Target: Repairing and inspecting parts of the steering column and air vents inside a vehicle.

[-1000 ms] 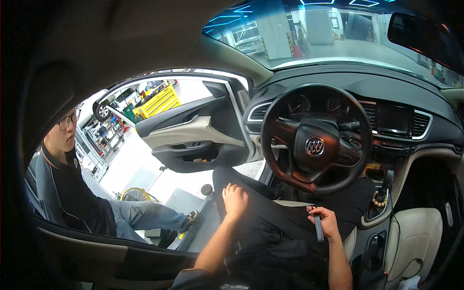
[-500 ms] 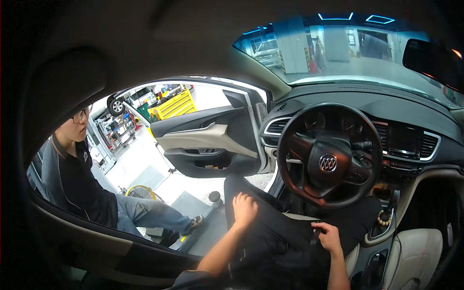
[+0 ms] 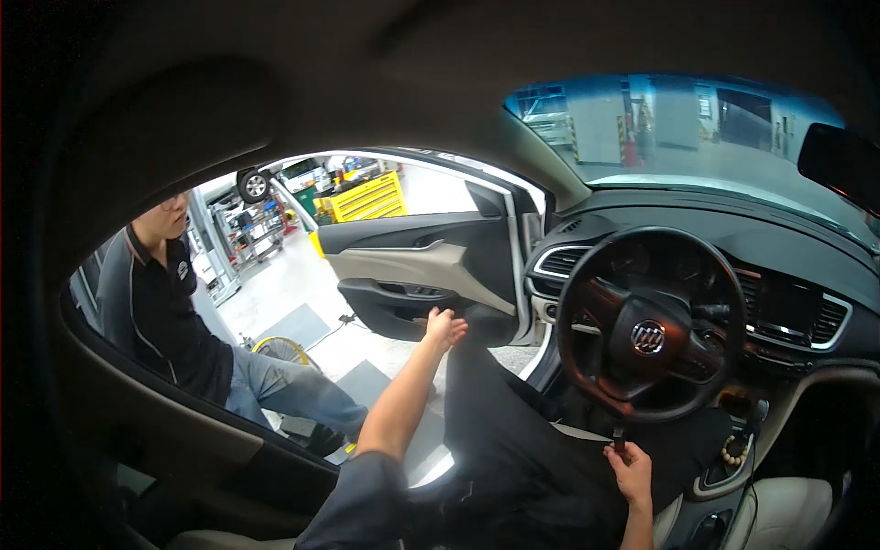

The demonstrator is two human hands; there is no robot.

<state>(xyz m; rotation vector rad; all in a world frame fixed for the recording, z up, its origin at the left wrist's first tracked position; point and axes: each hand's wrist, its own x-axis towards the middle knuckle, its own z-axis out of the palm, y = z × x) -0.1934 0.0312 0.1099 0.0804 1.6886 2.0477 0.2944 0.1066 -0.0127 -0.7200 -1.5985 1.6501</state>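
I sit at the steering wheel [image 3: 648,337] of a car, with my dark-trousered legs under it. Out to the left, my left hand [image 3: 444,328] is held in front of the open door [image 3: 403,266], fingers stretched out and nothing in them. Whether it touches the door cannot be told. Over my lap, just below the wheel rim, my right hand [image 3: 631,472] pinches a small dark object with a lighter tip [image 3: 620,444]. It is too small to name.
Beyond the door opening a person in a dark shirt and jeans [image 3: 165,293] is seated. Behind stand a yellow tool cabinet [image 3: 368,197] and a raised car's wheel [image 3: 254,186]. A beaded bracelet [image 3: 733,451] hangs by the gear lever. A pale seat [image 3: 788,509] is at right.
My left hand has lifted off my knee and reached out toward the door. My right hand has shifted slightly, raising the small dark object upright. The whole view has turned left.
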